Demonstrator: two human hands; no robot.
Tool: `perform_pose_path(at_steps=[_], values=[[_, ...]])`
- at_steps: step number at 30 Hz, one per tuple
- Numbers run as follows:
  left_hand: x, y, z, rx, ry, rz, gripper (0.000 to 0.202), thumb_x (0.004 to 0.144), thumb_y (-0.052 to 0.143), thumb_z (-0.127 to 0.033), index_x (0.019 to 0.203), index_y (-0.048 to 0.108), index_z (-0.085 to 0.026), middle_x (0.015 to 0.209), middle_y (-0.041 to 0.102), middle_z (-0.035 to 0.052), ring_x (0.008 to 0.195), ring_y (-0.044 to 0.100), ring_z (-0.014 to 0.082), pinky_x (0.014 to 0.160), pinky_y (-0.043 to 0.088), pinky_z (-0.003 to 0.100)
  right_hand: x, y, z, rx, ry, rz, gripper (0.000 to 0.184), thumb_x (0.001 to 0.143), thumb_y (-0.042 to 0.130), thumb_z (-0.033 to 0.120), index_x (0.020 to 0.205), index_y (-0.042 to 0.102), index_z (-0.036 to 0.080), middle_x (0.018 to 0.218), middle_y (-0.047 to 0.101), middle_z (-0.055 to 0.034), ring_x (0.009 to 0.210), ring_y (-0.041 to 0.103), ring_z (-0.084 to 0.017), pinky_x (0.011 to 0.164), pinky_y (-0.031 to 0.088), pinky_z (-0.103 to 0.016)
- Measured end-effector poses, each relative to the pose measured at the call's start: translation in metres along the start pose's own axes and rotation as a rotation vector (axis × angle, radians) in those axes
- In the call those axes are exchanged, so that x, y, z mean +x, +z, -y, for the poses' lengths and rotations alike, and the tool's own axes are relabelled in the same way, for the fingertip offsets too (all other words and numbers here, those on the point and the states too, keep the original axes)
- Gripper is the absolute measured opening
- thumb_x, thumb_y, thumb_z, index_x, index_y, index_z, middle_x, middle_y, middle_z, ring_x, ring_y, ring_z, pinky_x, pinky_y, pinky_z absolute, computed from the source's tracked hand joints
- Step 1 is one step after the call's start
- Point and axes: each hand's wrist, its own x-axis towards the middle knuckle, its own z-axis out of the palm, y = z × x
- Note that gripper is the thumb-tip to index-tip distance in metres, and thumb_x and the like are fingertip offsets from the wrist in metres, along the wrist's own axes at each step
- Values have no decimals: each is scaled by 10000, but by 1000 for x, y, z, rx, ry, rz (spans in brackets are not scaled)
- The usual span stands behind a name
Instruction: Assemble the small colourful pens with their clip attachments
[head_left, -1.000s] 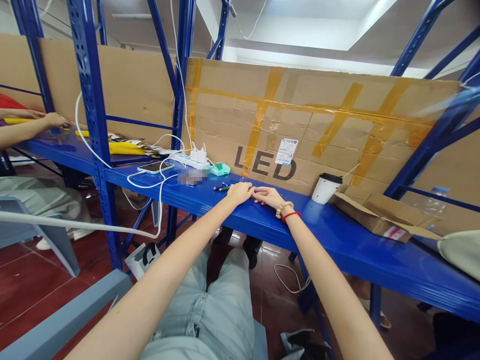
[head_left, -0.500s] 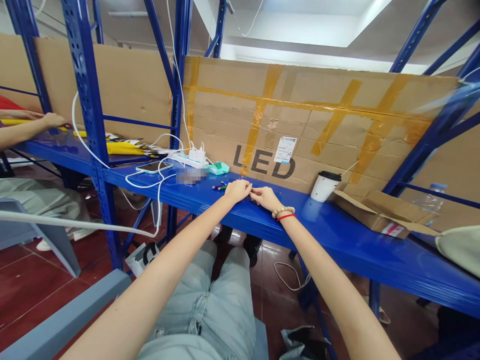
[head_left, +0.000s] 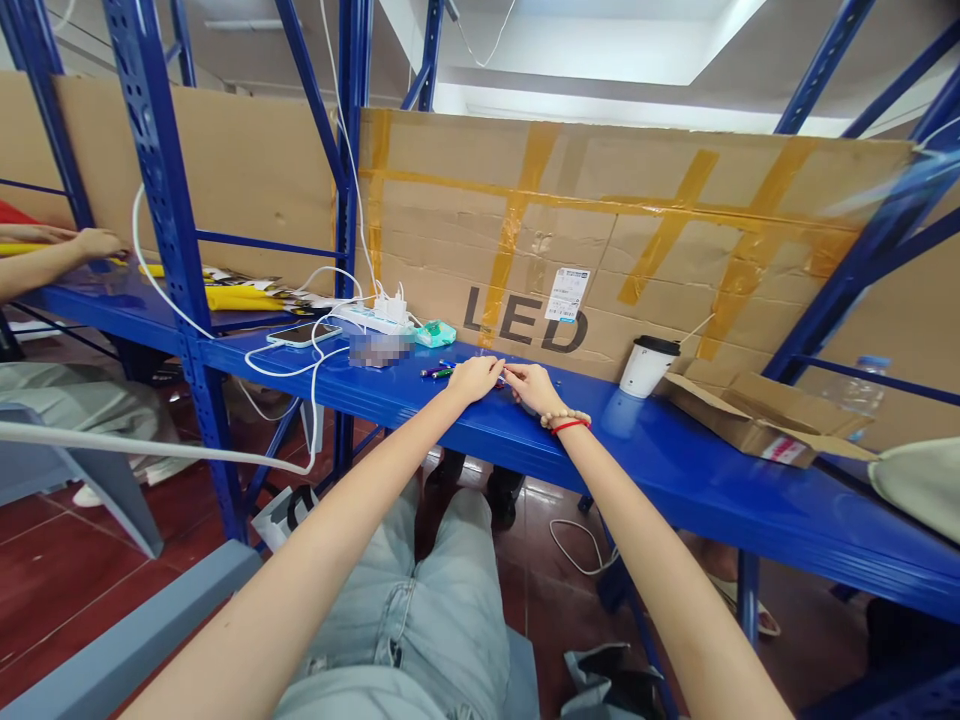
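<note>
Both my arms reach out to the blue shelf. My left hand rests on it with curled fingers, and my right hand, with a bead bracelet and a red string at the wrist, meets it fingertip to fingertip. The fingers pinch a small object between the hands that is too small to name. A few small pens or markers lie on the shelf just left of my left hand.
A paper cup with a dark lid and an open cardboard box stand to the right. A phone, a power strip with cables and a teal packet lie left. Another person's arm rests at far left.
My hands have drawn slightly closer together, fingertips now touching. The view has shifted a little; nothing else on the shelf has moved.
</note>
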Motion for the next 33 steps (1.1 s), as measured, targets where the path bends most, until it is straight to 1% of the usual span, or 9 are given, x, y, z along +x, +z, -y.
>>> perform_pose_path(at_steps=[2,4,9,12,16,21,27,31,33], values=[[0,1,1,-17,20,-1,381,931,277,-406,942,609,-220,1025,688,58,969,628,221,815,468,335,1,-1,0,14,8,-62,364,814,420,331,876,701,109,471,517,20,422,461,-117,521,403,-250],[0,2,1,-30,44,11,336,923,309,-398,945,596,-223,1000,691,51,941,634,217,806,471,330,1,-1,-1,17,9,-110,370,814,428,347,877,702,105,493,539,11,424,467,-119,533,410,-258],[1,2,2,-82,127,30,330,932,319,-368,967,605,-206,1000,690,57,943,633,202,812,469,300,1,-1,-5,82,36,-141,386,812,447,408,890,695,123,543,579,-8,419,472,-125,529,420,-272],[2,2,3,-118,153,37,336,934,332,-360,1000,617,-193,1006,690,63,954,631,194,822,467,283,2,-1,-8,121,39,-141,404,807,464,461,879,688,133,511,545,-1,428,466,-127,525,420,-271],[2,2,3,-147,173,36,368,940,323,-381,1057,614,-189,1039,686,69,976,630,195,844,466,285,6,2,-12,154,43,-161,423,804,463,512,797,671,144,450,469,17,437,450,-127,522,413,-269],[1,3,1,-168,210,12,387,947,309,-394,1156,577,-209,1119,667,61,1052,609,191,891,454,282,8,3,-11,263,84,-234,441,780,485,548,826,656,144,468,441,30,432,418,-114,508,395,-268],[2,4,2,-144,210,16,376,942,330,-359,1191,566,-207,1153,655,63,1083,595,191,917,443,283,7,3,-11,350,103,-229,458,737,540,578,804,643,136,464,428,45,433,394,-98,502,378,-261],[0,2,0,-142,196,-7,378,937,329,-368,1180,577,-220,1145,660,57,1059,607,202,881,462,290,8,4,-11,535,164,-190,547,657,603,629,891,644,136,507,425,54,468,386,-83,477,355,-233],[-2,1,-2,-148,183,-27,378,935,326,-374,1173,583,-230,1141,663,55,1050,612,206,866,469,291,8,4,-9,635,200,-188,583,610,647,627,935,641,143,531,422,58,488,379,-75,468,341,-216]])
